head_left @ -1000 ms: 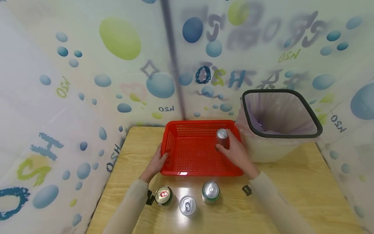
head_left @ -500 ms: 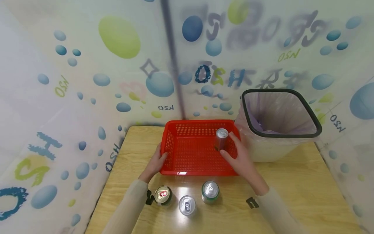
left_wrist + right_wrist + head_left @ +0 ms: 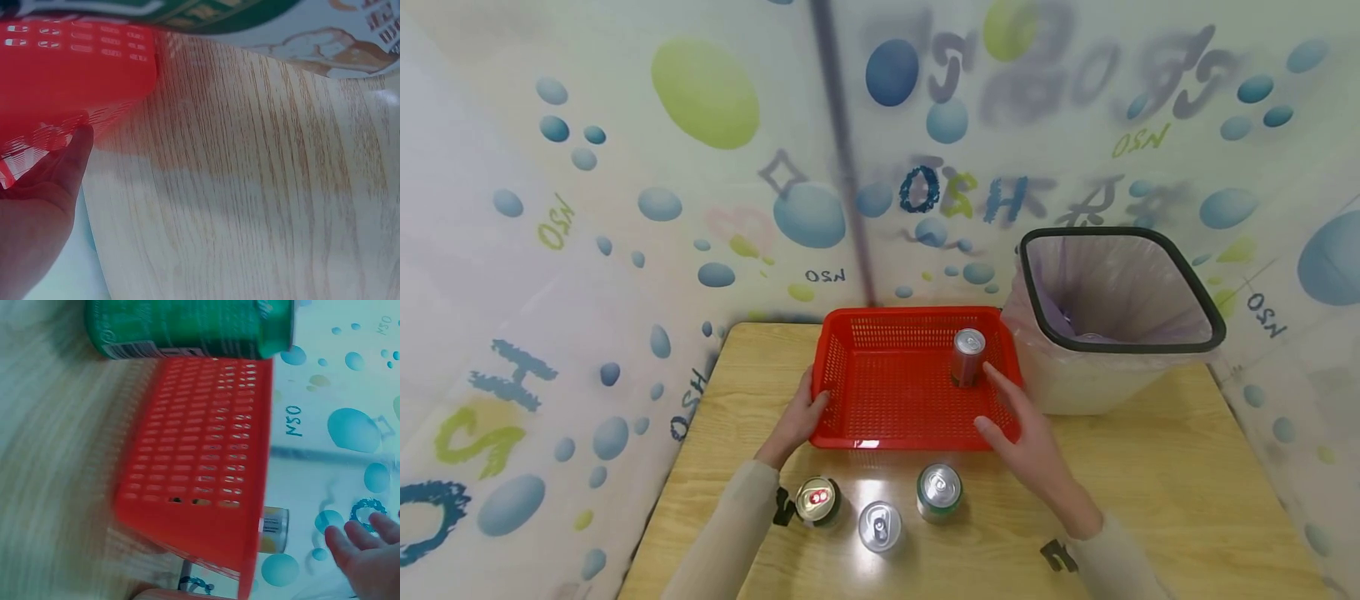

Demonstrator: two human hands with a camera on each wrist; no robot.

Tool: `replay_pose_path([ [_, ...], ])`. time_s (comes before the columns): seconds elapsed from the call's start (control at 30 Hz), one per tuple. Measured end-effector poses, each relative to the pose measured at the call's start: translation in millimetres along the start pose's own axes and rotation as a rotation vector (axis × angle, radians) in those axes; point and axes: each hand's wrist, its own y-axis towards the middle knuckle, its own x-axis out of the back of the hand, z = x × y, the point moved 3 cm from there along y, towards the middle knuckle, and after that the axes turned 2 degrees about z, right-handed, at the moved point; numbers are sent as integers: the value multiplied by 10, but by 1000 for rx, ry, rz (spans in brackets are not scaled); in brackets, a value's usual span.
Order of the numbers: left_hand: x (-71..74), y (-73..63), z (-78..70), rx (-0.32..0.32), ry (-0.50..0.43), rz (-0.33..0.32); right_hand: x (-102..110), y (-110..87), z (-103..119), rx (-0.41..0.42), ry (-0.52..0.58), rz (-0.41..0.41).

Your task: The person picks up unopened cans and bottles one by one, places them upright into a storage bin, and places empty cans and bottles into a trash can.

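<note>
Head: find can (image 3: pixel 967 360) upright in red basket (image 3: pixel 895 402) near back edge of counter (image 3: pixel 763 358); likely slippery, dentable, grip mid-body. Note right hand (image 3: pixel 1036 454) with fingers spread, left hand (image 3: pixel 797 422) pinching basket's side. Left wrist: expect basket light, stiff. Right wrist: treat green can (image 3: pixel 187 328) likewise.

Before you, the wood-grain table (image 3: pixel 1187 492) carries a red basket (image 3: pixel 895 387), a lined bin (image 3: pixel 1071 387) just beside it, and nearer you three upright cans: gold-topped can (image 3: pixel 817 500), clear-silver can (image 3: pixel 880 527), green can (image 3: pixel 939 492).
</note>
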Motion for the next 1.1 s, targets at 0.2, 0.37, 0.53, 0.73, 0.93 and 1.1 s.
replay_pose_path([
  [0.2, 18, -88, -203, 6, -24, 22, -65, -127, -30, 120, 21, 45],
  [0.37, 35, -175, -399, 12, -28, 40, -143, -235, -56, 224, 44, 104],
  [0.53, 17, -92, -234, 8, -28, 24, -227, -339, -99, 238, 22, 129],
  [0.73, -3, -16, -45, 4, 10, -6, -318, -468, -134, 182, 7, 157],
  [0.93, 0, -8, -26, 12, 24, -15, -413, -558, -211, 246, 25, 188],
  [1.1, 1, -9, -24, 15, 36, -15, -480, -599, -268, 302, 21, 219],
])
